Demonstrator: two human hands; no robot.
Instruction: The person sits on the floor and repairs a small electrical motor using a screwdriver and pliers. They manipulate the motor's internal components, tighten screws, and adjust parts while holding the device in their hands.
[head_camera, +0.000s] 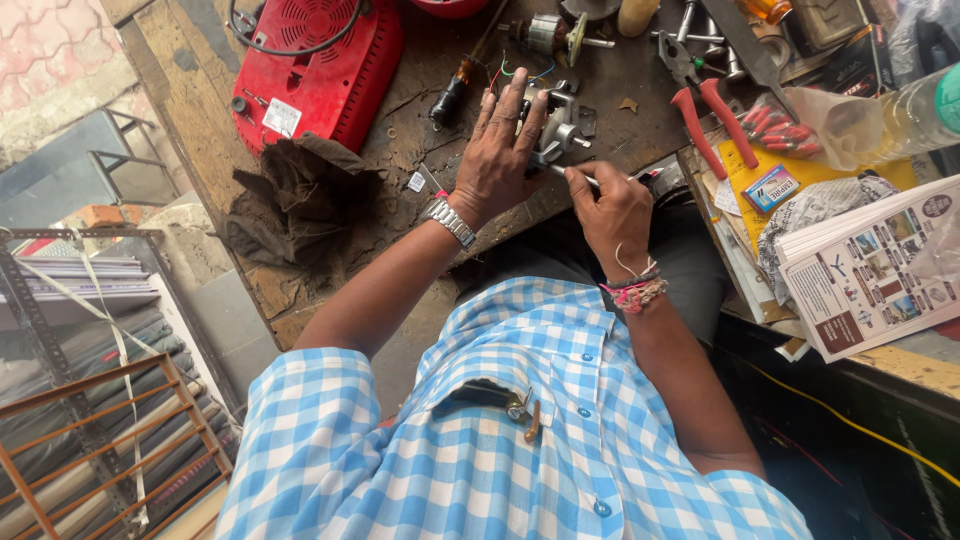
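Small metal motor assembly sits on the worn wooden table, just right of the red appliance housing and a little below it. Left hand lies flat over the motor's left side, its grip spread with the fingers stretched out and pressing on the part. Right hand is just below and to the right of the motor, its grip pressed together around a thin screwdriver whose tip points toward the motor. Beside the housing, at its lower edge, lies a crumpled dark rag. Red-handled pliers rest to the right of the motor, near a yellow sheet and some printed leaflets.
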